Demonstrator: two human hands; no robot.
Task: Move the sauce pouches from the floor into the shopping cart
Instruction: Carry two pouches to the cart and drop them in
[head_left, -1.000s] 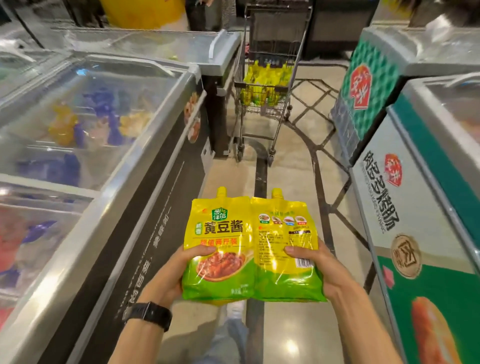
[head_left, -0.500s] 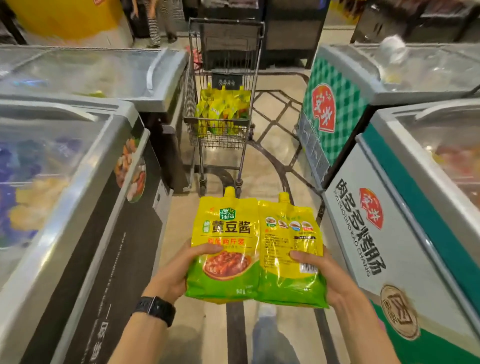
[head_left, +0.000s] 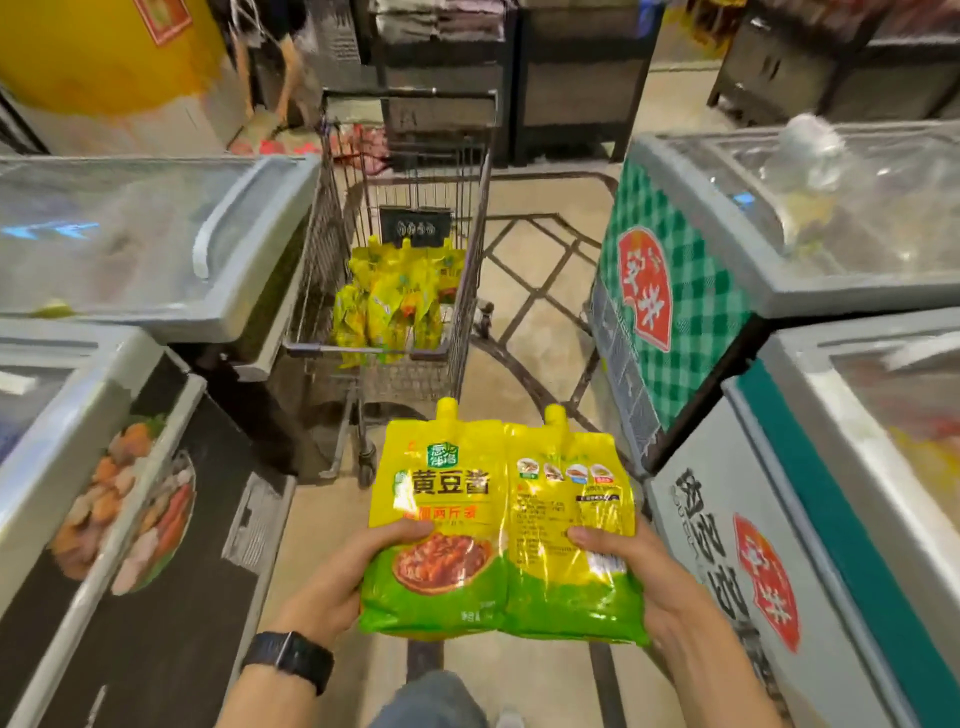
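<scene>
Head view: at six o'clock the left hand (head_left: 337, 587) grips one sauce pouch (head_left: 436, 509) low down, thumb curled over its front. The right hand (head_left: 639, 577) grips a second pouch (head_left: 571, 514) touching the first. The shopping cart (head_left: 470, 270) at twelve holds more pouches (head_left: 395, 306). They look soft, full, glossy and probably slippery, so support them from underneath.

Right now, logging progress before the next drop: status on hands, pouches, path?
Left hand grips left pouch, right hand grips right pouch. Cart straight ahead, more pouches inside. Nothing on floor between; freezers flank both sides.
</scene>
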